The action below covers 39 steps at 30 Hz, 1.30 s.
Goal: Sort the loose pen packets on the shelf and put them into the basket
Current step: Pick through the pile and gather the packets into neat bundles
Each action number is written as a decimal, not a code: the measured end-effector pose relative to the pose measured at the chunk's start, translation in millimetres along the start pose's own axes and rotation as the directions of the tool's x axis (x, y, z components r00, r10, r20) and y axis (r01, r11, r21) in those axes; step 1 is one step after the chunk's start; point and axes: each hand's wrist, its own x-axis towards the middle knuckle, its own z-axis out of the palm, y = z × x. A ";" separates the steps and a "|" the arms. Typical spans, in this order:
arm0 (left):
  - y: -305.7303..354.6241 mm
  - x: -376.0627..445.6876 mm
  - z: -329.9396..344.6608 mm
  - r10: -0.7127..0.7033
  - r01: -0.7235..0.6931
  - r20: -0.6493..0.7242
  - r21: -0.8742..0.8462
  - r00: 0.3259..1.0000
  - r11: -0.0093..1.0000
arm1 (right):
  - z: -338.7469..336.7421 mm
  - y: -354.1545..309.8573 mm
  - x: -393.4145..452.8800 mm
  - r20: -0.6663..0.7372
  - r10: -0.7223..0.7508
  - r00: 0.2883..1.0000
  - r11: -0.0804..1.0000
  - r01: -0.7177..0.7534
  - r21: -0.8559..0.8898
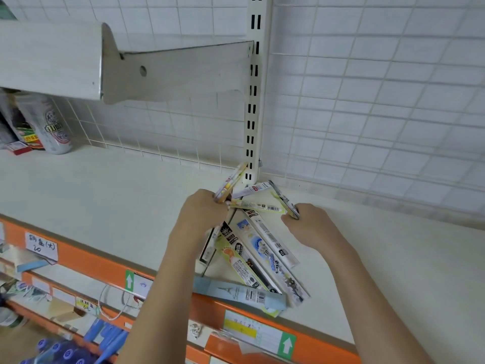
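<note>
The left hand (202, 211) curls its fingers round a yellow pen packet (231, 183) that tilts up toward one o'clock, against the slotted upright (253, 101). The right hand (307, 224) pinches the end of a dark-edged packet (284, 199) slanting toward eleven o'clock. Between the hands a pale barcode packet (256, 207) lies flat. From there toward six o'clock, the loose pile of packets (259, 253) fans out on the white shelf (105, 185), a blue packet (240, 294) at the orange shelf edge (86, 254). A can (49, 124) stands far off at ten o'clock.
</note>
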 end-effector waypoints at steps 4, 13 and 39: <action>-12.8 -1.7 -30.0 -0.023 0.009 -0.098 -0.133 0.995 0.991 | -1.5 -15.8 16.1 -0.052 -0.109 0.993 0.992 0.105 -0.069; -39.1 -12.0 -54.1 -0.194 0.072 -0.185 -0.520 0.963 0.851 | 28.4 -46.2 41.0 0.079 -0.268 0.960 0.925 0.279 -0.258; 23.1 74.6 32.6 0.157 -0.148 0.013 0.424 0.987 0.893 | -29.9 11.2 23.9 -0.118 -0.041 0.992 0.996 0.031 -0.082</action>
